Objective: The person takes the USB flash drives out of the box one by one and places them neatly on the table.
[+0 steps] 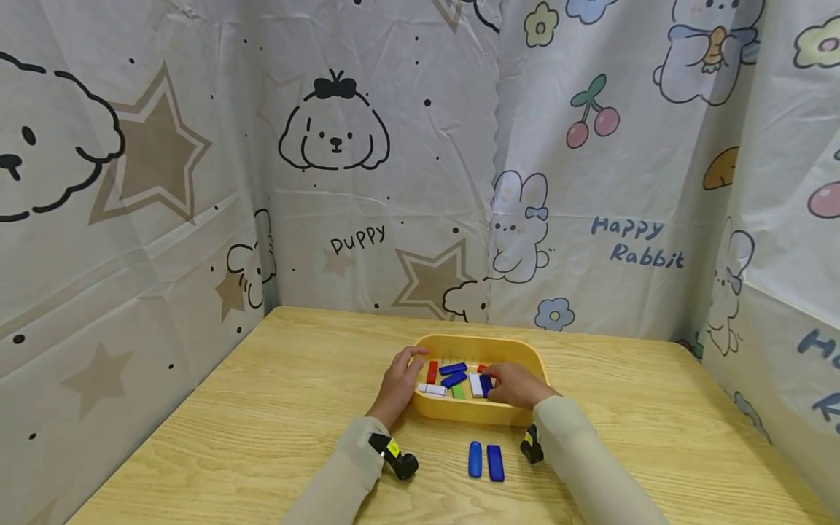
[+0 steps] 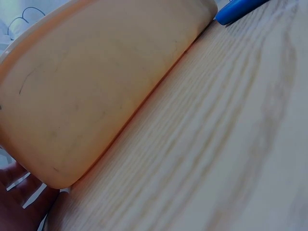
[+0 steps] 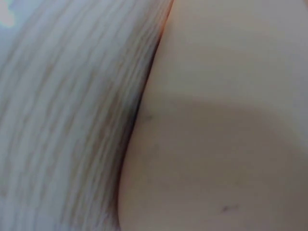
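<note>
Wooden surface (image 1: 275,408) carries yellow tray (image 1: 482,345) near its middle. Tray holds small blocks: red, blue, white, green. Left hand (image 1: 397,384) at tray's left rim, fingers curled over edge, gripping it. Right hand (image 1: 515,384) inside tray at right side, fingers closed on dark blue block (image 1: 485,384). Two blue blocks (image 1: 485,461) lie side by side on surface just in front of tray, between both wrists.
</note>
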`<move>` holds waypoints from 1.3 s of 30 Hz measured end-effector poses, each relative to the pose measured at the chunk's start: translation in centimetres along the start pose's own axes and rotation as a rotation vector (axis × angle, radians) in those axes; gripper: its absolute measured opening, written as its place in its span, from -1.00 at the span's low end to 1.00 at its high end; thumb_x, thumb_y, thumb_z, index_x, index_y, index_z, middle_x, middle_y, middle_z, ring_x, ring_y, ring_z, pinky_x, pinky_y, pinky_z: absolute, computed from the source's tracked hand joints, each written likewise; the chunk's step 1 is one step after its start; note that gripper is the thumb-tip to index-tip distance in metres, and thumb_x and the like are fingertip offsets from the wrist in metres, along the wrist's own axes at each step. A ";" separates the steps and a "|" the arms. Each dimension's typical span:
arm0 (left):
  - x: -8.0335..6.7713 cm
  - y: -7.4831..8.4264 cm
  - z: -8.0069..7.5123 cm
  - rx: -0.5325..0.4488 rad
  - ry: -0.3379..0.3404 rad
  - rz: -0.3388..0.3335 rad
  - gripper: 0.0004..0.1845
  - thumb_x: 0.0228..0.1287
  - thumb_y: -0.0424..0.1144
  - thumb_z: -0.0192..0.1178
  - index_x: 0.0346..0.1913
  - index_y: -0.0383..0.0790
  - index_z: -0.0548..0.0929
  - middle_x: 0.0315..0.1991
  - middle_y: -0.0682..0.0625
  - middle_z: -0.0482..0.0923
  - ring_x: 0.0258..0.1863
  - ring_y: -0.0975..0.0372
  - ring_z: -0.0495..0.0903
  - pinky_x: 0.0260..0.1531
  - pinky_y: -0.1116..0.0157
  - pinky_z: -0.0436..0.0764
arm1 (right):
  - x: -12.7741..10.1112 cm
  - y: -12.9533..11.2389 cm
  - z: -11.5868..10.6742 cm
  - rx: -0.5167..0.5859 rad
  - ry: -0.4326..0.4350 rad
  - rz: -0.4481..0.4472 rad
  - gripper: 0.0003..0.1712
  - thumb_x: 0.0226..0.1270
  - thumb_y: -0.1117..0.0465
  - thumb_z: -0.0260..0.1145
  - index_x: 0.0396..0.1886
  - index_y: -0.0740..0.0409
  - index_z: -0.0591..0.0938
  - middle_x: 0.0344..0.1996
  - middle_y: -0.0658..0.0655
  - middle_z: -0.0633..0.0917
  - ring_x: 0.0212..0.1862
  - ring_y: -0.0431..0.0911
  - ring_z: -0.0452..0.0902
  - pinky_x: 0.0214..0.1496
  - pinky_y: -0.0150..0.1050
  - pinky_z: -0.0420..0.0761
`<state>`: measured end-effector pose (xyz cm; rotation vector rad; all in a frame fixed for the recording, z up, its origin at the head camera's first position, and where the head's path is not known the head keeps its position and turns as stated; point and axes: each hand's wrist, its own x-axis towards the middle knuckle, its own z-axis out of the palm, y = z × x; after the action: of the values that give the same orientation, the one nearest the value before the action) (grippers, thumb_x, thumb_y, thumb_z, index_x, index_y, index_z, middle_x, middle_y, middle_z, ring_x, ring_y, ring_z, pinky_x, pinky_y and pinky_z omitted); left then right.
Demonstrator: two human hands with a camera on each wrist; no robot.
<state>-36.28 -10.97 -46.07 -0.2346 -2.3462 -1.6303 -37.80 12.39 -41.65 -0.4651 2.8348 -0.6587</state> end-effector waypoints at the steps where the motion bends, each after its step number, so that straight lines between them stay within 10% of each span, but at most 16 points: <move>1: 0.0 0.0 0.0 0.000 -0.001 -0.001 -0.70 0.44 -0.12 -0.09 0.08 -0.09 0.54 0.18 -0.12 0.43 0.18 0.00 0.41 0.19 -0.06 0.34 | 0.0 0.0 0.0 -0.004 0.000 0.000 -0.46 0.17 0.22 0.42 0.18 0.18 0.58 -0.14 0.10 0.65 -0.20 -0.04 0.47 0.08 -0.03 0.51; 13: 0.1 -0.3 0.0 -0.010 -0.004 0.004 -0.71 0.45 -0.12 -0.08 0.07 -0.10 0.54 0.18 -0.13 0.43 0.18 -0.01 0.41 0.19 -0.07 0.35 | -0.5 -0.2 -0.1 0.004 0.002 0.013 -0.55 0.15 0.18 0.44 0.05 0.15 0.57 0.02 0.18 0.62 -0.14 -0.02 0.50 0.14 0.03 0.48; 39: 0.0 -0.2 0.0 0.002 0.002 -0.001 -0.71 0.43 -0.12 -0.08 0.06 -0.08 0.55 0.16 -0.13 0.44 0.20 -0.02 0.40 0.21 -0.08 0.32 | -1.2 -0.1 0.0 0.169 0.195 0.020 -0.59 -0.02 -0.06 0.48 -0.35 0.14 0.61 -0.50 0.05 0.57 -0.43 -0.07 0.45 -0.42 -0.26 0.47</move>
<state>-36.37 -11.07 -46.23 -0.2317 -2.3464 -1.6282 -36.67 12.70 -41.43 -0.3621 2.9231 -0.9797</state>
